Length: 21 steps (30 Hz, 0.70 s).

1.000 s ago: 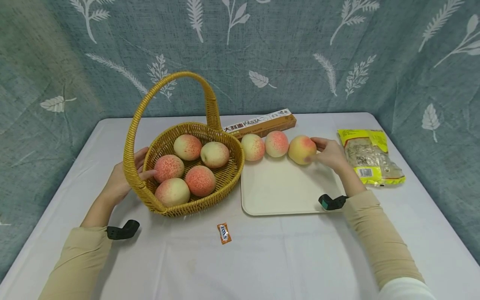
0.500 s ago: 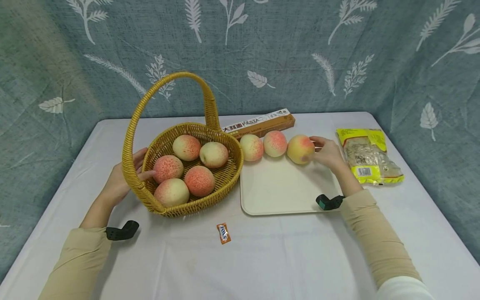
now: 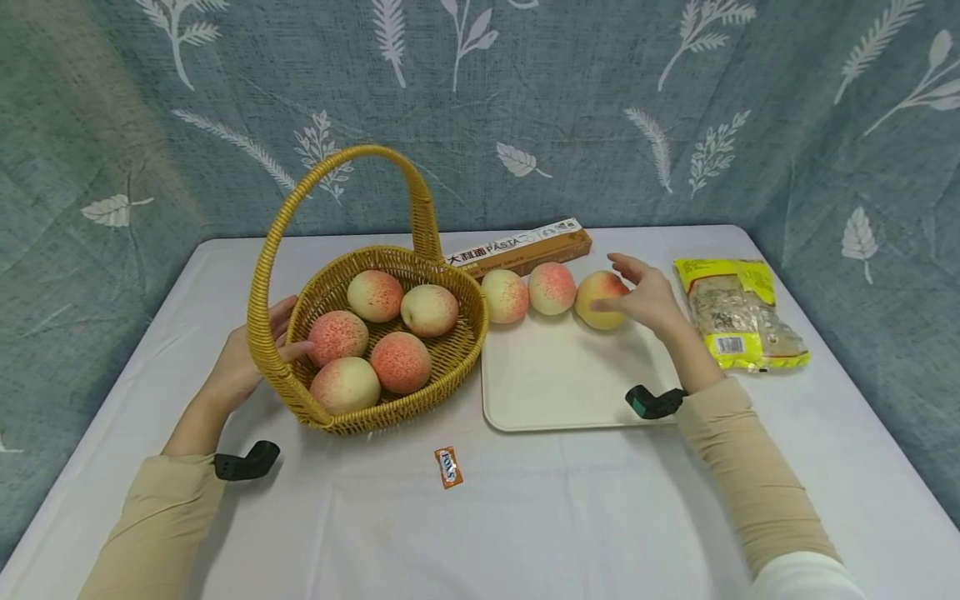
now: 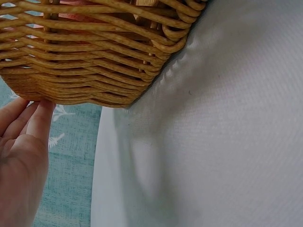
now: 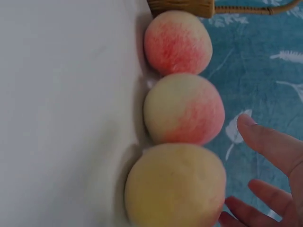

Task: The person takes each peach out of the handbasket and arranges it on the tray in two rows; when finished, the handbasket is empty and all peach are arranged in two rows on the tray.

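A yellow wicker basket with a tall arched handle stands left of centre and holds several peaches. My left hand grips its left rim, thumb on the inner side and fingers outside. From the left wrist camera, fingers touch the woven wall. Three more peaches sit in a row along the back of a cream tray. Over the rightmost, a yellow peach, my right hand hovers with thumb and fingers spread. The right wrist view shows that yellow peach with spread fingers beside it.
A pasta box lies behind the tray. On the right is a yellow-edged clear packet. A small orange wrapper lies in front of the basket. The white-covered table meets a patterned blue-green cloth at the back.
My right hand has come off the side of the yellow peach, its fingers spreading and rising above it. The left hand, basket and peaches stay where they were.
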Motion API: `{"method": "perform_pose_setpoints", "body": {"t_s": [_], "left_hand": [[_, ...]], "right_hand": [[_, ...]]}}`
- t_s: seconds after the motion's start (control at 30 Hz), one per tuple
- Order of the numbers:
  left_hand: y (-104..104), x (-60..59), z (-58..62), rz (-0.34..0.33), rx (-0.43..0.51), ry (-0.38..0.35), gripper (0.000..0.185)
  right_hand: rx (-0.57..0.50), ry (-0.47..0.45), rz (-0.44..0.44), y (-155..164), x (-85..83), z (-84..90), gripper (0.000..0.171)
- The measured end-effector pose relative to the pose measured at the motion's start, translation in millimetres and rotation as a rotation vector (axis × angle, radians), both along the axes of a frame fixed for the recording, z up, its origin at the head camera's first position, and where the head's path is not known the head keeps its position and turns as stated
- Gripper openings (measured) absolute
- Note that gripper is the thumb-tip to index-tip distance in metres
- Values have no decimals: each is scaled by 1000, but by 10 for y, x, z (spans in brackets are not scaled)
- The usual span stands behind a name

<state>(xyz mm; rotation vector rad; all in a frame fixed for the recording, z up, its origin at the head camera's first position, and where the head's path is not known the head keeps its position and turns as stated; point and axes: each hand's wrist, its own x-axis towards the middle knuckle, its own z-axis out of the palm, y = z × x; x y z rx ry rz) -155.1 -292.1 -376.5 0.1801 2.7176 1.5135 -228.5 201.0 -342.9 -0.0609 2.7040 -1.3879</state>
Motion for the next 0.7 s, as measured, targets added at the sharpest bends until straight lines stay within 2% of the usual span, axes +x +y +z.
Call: {"method": "perform_pose_setpoints", "body": {"t_s": [0.13,0.2,0.3,0.4,0.7], "left_hand": [[1,-7,11,13,4,-25,74],[25,5,57,21,9,-50,76],[21,4,57,19,10,-47,76],[18,6,60,19,3,-44,75],[24,12,74,15,2,-31,75]], "right_hand": [[46,78,28,-122,15,41,81],[65,117,44,-186,28,63,81],[66,157,82,-290,52,103,80],[36,172,134,-421,82,148,78],[-161,174,320,-852,138,167,71]]}}
